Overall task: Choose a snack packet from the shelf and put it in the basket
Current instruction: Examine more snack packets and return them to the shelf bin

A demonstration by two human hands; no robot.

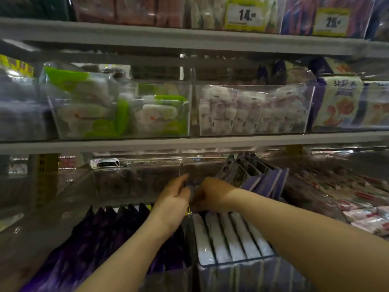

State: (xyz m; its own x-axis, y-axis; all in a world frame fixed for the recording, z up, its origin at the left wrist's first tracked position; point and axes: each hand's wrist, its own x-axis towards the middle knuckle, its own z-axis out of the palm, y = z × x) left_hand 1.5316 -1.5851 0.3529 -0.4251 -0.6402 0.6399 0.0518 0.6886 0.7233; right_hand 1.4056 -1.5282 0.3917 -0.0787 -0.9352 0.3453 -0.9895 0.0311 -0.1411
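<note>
Head view: both hands are in at the lower shelf [189, 142], meeting right in the middle of the row. The left hand [173, 199] comes in from the left with its fingers curled and its forefinger lifted, and it looks to be pinching a small dark packet [191, 191] by its upper edge. The right hand [210, 192] closes in from the other side, knuckles towards us. Its fingers are tucked behind the back of the hand, so I can't tell whether it grips the packet or only steadies it.

The packet sits squeezed between the two hands, touching the left for sure, and stands roughly upright. A yellow flash shows where its lower part dips into the gap below the wrists. It's blurred, mind, so no reading the label.

Under the left forearm is a row of purple packs [117, 239] on edge, and under the right forearm a row of white packs [227, 234], with the chosen packet at the seam between them.

The basket is nowhere in view. My call is that the pick is under way, not finished. The packet's long axis runs up and down, so the clean move is a straight lift up and back towards the body. The left hand has the surer hold and is the one to carry it.
</note>
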